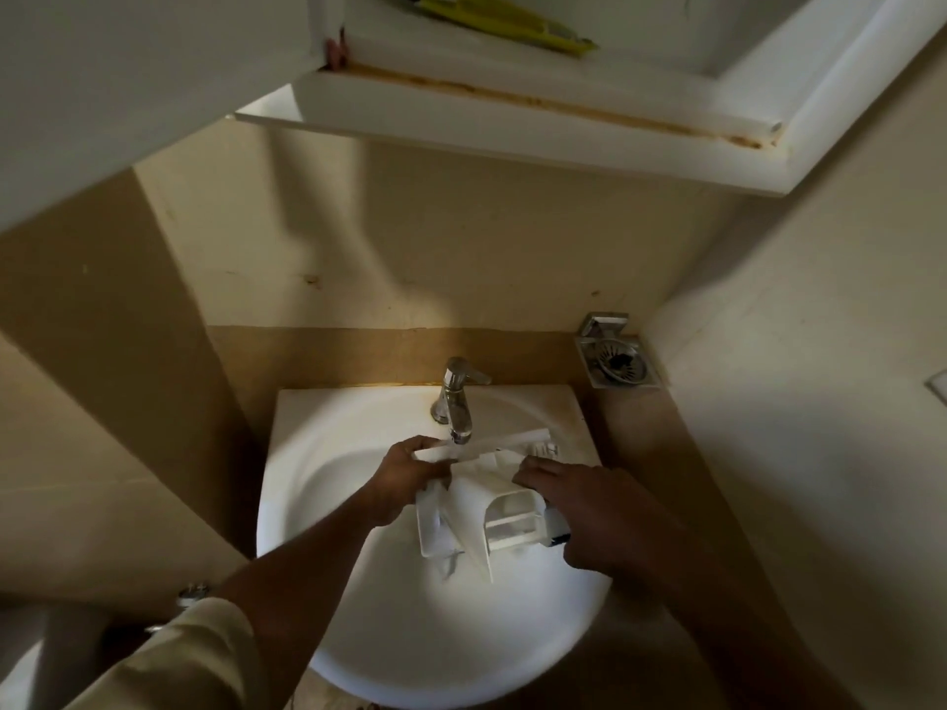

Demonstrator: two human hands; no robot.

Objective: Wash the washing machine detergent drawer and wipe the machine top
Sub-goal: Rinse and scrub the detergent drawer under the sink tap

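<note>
Head view showed the drawer (487, 509) over the sink (287, 509), tap (457, 402) at twelve o'clock, left hand (410, 471) and right hand (589, 504) each holding it in their grip; tilting every compartment under the spout seemed wise.

A white basin (307, 474) fills the lower centre, with a chrome tap (457, 402) at its back. A white cabinet (512, 140) spans the top.

Basin centre: drawer (474, 509), held by left hand (410, 471) and right hand (589, 509), fills the middle.
Basin near half: bowl (435, 648) open.
Back: faucet (457, 402) spout just over the drawer's far edge.
Overhead: cabinet (512, 140) juts out, well above the faucet.
Right: bare ledge (640, 443); metal strainer (617, 358) in the corner.
Sides: walls close.
</note>
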